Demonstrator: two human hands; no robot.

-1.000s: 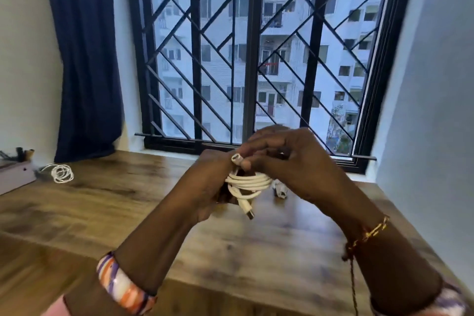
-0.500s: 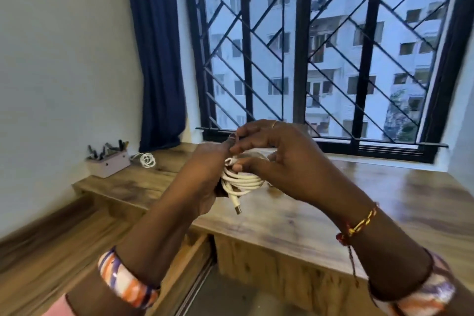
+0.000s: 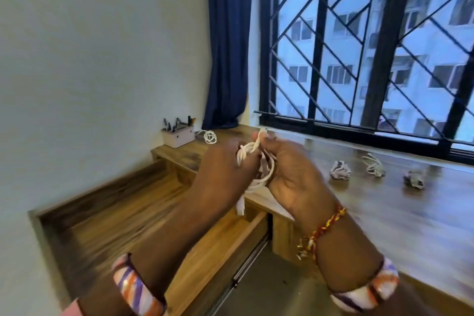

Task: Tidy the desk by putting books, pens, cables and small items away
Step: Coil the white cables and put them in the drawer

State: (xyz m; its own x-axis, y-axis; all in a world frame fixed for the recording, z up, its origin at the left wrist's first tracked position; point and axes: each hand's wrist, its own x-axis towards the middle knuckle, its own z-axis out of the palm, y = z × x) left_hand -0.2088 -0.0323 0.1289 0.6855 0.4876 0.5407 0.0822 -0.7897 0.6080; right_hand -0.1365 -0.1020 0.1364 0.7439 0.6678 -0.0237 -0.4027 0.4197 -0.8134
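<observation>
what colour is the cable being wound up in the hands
White. The cable shows best in the head view, coiled between the left hand and right hand.

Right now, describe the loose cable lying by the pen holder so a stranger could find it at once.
Start at the dark blue curtain in the corner beside the window. Below it, on the far left end of the wooden desk, stands a pale pen holder against the wall. The cable lies just right of it: a small white coil flat on the wood, held by no hand and far from the crumpled bits under the window.
</observation>
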